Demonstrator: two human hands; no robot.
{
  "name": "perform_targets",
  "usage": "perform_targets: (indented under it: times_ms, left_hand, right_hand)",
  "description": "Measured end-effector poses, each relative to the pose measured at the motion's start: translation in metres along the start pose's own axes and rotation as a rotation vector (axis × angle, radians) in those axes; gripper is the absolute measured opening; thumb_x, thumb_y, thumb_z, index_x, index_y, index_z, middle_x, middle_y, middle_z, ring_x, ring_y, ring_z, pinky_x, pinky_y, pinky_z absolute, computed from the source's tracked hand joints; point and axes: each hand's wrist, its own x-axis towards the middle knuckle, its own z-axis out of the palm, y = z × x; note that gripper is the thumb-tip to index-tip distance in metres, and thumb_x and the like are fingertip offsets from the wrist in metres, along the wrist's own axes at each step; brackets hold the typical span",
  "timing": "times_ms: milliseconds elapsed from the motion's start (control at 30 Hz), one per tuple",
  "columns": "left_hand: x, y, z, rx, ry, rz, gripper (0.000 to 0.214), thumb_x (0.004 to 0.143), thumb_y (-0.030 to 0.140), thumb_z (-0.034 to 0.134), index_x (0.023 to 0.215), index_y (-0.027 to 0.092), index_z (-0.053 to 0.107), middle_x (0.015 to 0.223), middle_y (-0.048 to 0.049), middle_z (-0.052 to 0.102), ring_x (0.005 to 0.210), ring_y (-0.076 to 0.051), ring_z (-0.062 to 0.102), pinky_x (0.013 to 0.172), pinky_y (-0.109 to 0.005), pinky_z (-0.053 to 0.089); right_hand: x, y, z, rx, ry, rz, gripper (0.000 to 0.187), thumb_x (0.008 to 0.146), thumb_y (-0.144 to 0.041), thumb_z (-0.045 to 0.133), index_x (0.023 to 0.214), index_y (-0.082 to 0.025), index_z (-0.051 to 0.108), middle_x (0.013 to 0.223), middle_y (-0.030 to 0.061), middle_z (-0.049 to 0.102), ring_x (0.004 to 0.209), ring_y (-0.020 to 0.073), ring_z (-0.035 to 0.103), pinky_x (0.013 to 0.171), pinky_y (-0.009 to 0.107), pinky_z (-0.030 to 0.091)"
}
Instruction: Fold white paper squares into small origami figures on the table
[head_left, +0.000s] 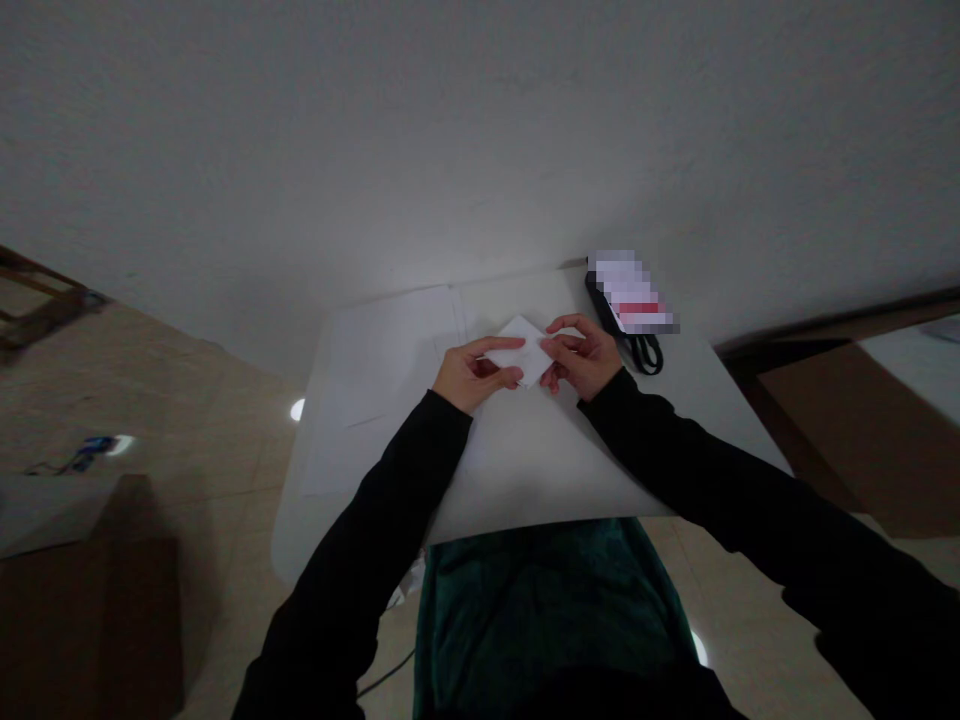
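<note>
A small folded piece of white paper (525, 350), roughly diamond-shaped, is held between my two hands above the white table. My left hand (476, 372) grips its left side, with the thumb low and the index finger stretched across the upper face. On the opposite corner, my right hand (583, 355) pinches the paper between thumb and fingers. Larger white paper sheets (367, 380) lie flat on the table to the left of my left hand.
The white table (540, 470) stands against a grey wall (450, 150). At its back right rests a black case with a strap (606, 305), its top blurred out. Dark green cloth (547, 620) covers my lap. Brown boxes (862, 430) flank the table.
</note>
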Motion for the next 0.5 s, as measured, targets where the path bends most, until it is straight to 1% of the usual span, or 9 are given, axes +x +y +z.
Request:
perform_targets:
  times_ms: [67, 100, 167, 267, 367, 433, 500]
  left_hand:
    - [0.0, -0.003, -0.002, -0.047, -0.029, -0.026, 0.066, 0.052, 0.033, 0.085, 0.112, 0.013, 0.065, 0.09, -0.008, 0.072, 0.077, -0.018, 0.069, 0.073, -0.031, 0.06]
    - [0.0, -0.005, -0.002, -0.066, -0.042, -0.033, 0.071, 0.049, 0.029, 0.087, 0.114, 0.013, 0.064, 0.089, -0.0079, 0.073, 0.08, -0.019, 0.07, 0.077, -0.033, 0.059]
    - [0.0, -0.006, -0.002, -0.094, -0.052, -0.034, 0.071, 0.05, 0.026, 0.086, 0.117, 0.013, 0.063, 0.089, -0.0083, 0.073, 0.082, -0.02, 0.07, 0.08, -0.035, 0.059]
    - [-0.001, -0.005, -0.002, -0.087, -0.031, -0.013, 0.063, 0.056, 0.027, 0.084, 0.114, 0.013, 0.065, 0.093, -0.01, 0.073, 0.084, -0.02, 0.07, 0.082, -0.033, 0.058]
    - [-0.001, -0.001, -0.003, -0.018, 0.013, 0.008, 0.056, 0.061, 0.033, 0.08, 0.112, 0.014, 0.066, 0.097, -0.0109, 0.073, 0.082, -0.018, 0.07, 0.078, -0.03, 0.057]
    - [0.0, 0.0, -0.004, 0.027, 0.048, 0.024, 0.052, 0.064, 0.035, 0.078, 0.11, 0.014, 0.068, 0.097, -0.0106, 0.073, 0.074, -0.015, 0.069, 0.071, -0.027, 0.057]
    - [0.001, -0.001, -0.005, 0.06, 0.074, 0.046, 0.047, 0.065, 0.037, 0.077, 0.106, 0.015, 0.07, 0.098, -0.0102, 0.073, 0.066, -0.012, 0.066, 0.065, -0.025, 0.056]
  right_hand:
    - [0.001, 0.0, -0.001, 0.019, 0.018, -0.001, 0.046, 0.064, -0.049, 0.075, 0.09, -0.023, 0.048, 0.055, -0.0077, 0.06, 0.04, 0.0122, 0.059, 0.036, 0.022, 0.047]
    - [0.001, -0.001, -0.001, 0.027, 0.015, -0.002, 0.045, 0.063, -0.049, 0.076, 0.088, -0.022, 0.05, 0.056, -0.0069, 0.06, 0.041, 0.0122, 0.059, 0.036, 0.022, 0.047]
    - [0.002, -0.003, -0.003, 0.034, -0.023, 0.003, 0.041, 0.062, -0.048, 0.077, 0.082, -0.02, 0.055, 0.058, -0.0043, 0.062, 0.043, 0.0126, 0.06, 0.037, 0.023, 0.048]
    - [0.006, -0.006, -0.008, 0.016, -0.108, 0.01, 0.035, 0.061, -0.044, 0.079, 0.073, -0.016, 0.063, 0.062, 0.0008, 0.066, 0.049, 0.0128, 0.062, 0.044, 0.025, 0.053]
    - [0.01, -0.009, -0.015, -0.041, -0.18, -0.012, 0.033, 0.058, -0.038, 0.081, 0.08, -0.016, 0.069, 0.075, 0.0021, 0.071, 0.058, 0.0115, 0.065, 0.056, 0.025, 0.056]
    - [0.012, -0.01, -0.018, -0.073, -0.232, -0.024, 0.039, 0.054, -0.032, 0.083, 0.088, -0.018, 0.071, 0.082, 0.0016, 0.072, 0.066, 0.0121, 0.067, 0.065, 0.026, 0.057]
    - [0.013, -0.01, -0.02, -0.074, -0.258, -0.04, 0.041, 0.052, -0.028, 0.084, 0.09, -0.02, 0.071, 0.085, 0.0015, 0.073, 0.074, 0.0134, 0.068, 0.071, 0.027, 0.057]
